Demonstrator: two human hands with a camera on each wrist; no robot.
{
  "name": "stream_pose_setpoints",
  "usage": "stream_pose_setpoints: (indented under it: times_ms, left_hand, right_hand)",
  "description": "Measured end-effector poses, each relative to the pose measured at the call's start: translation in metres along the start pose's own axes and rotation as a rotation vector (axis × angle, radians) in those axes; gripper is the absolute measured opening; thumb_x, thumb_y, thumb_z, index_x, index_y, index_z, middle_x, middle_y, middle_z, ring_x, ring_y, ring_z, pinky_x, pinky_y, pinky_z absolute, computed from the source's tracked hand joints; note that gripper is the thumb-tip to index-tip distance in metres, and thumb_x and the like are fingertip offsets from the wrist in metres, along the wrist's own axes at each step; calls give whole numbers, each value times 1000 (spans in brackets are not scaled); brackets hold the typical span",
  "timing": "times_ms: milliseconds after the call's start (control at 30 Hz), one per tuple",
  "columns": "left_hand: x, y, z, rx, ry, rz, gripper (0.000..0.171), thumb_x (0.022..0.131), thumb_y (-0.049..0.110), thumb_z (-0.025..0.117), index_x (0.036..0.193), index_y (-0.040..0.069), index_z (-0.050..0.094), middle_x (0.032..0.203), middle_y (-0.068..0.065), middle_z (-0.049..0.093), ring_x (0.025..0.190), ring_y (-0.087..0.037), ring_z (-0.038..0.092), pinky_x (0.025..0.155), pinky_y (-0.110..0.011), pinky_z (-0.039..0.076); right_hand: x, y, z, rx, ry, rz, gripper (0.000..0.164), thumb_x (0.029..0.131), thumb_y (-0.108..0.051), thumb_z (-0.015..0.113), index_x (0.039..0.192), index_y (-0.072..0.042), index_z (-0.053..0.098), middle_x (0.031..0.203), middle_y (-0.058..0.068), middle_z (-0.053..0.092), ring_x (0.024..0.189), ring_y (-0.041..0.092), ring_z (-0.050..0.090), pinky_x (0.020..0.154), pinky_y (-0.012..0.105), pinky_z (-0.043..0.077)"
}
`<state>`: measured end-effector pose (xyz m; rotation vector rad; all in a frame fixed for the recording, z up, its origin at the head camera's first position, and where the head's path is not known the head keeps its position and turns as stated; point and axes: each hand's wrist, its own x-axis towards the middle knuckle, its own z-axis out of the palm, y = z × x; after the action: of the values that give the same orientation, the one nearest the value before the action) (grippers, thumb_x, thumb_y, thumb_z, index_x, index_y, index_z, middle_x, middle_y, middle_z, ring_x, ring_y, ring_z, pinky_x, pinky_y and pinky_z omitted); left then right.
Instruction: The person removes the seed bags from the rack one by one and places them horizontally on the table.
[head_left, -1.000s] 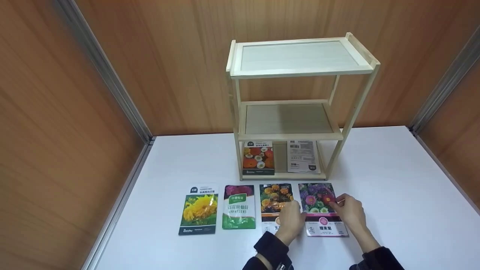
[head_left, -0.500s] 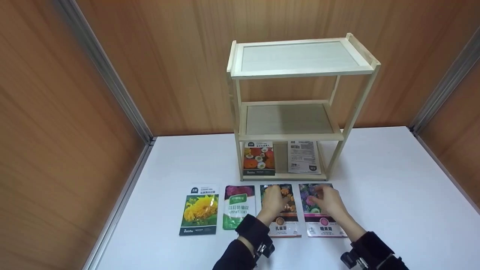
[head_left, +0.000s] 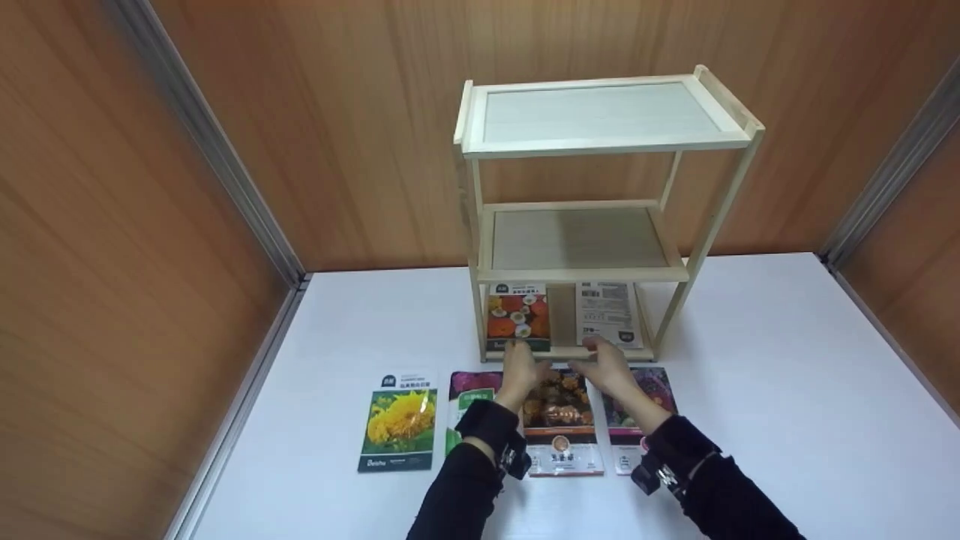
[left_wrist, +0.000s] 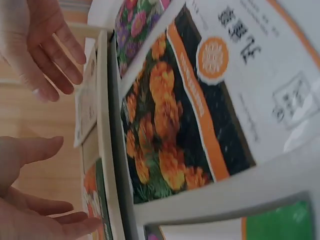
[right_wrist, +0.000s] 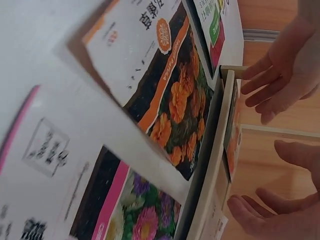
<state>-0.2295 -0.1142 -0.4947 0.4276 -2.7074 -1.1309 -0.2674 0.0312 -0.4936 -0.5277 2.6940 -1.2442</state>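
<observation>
My left hand [head_left: 521, 373] hovers with loosely spread fingers over the front edge of the shelf's lowest tier, by a seed packet with orange and white flowers [head_left: 517, 319]. Opposite it, my right hand [head_left: 609, 373] is near a packet lying back side up [head_left: 606, 311]. Both wrist views show the palms facing each other, nothing between them. Below lies a marigold seed packet [head_left: 562, 420], partly under the hands. A purple-flower packet [left_wrist: 137, 27] is to its right, and a green and white impatiens packet [head_left: 461, 405], partly hidden by my left arm, to its left.
A three-tier wooden shelf [head_left: 585, 274] stands on the white table [head_left: 300, 420] against the wooden back wall [head_left: 360, 150]. A yellow-flower seed packet [head_left: 399, 420] lies at the left end of the row. Wooden side panels with metal posts flank the table.
Both hands have moved forward and left from the marigold and purple-flower packets to the shelf's lowest front edge. The packets on the table look nearly unmoved.
</observation>
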Motion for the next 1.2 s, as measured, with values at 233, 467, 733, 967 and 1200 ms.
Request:
stream_pose_setpoints:
  times_ms: [233, 467, 733, 967, 1200]
  left_hand:
    - [64, -64, 42, 47, 170, 55, 34, 73, 22, 71, 88, -7, 61, 91, -22, 58, 85, -33, 55, 72, -36, 46]
    - [131, -134, 93, 59, 227, 115, 34, 76, 37, 65, 75, 3, 65, 72, -14, 63, 69, -29, 60, 59, -37, 48]
    - [112, -96, 72, 82, 170, -57, 51, 72, 22, 67, 108, -11, 50, 89, -17, 62, 78, -29, 58, 61, -38, 48]
    - [46, -10, 1, 148, -1, -245, 72, 80, 9, 61, 134, -12, 18, 131, -30, 32, 112, -41, 41, 84, -51, 40]
    - [53, -9, -1, 92, -83, -294, 62, 82, 7, 57, 133, -10, 25, 114, -20, 53, 104, -36, 49, 84, -47, 41]
  right_hand:
    - [50, 24, 33, 61, 20, 23, 57, 78, -30, 67, 118, 6, 48, 112, 22, 52, 99, 32, 52, 80, 38, 45]
    - [53, -6, 32, 130, -37, 214, 62, 81, -26, 62, 127, 10, 37, 125, 27, 42, 112, 38, 42, 90, 46, 37]
    - [56, -17, 39, 215, -86, 301, 66, 85, -24, 58, 132, 9, 28, 134, 27, 31, 120, 39, 32, 97, 44, 31]
    - [92, 29, 75, 153, -57, 267, 64, 83, -24, 62, 131, 6, 33, 130, 25, 37, 118, 37, 35, 94, 43, 35]
    - [93, 26, 70, 254, -80, 338, 59, 82, -18, 62, 129, 6, 35, 127, 25, 40, 109, 34, 45, 84, 40, 43]
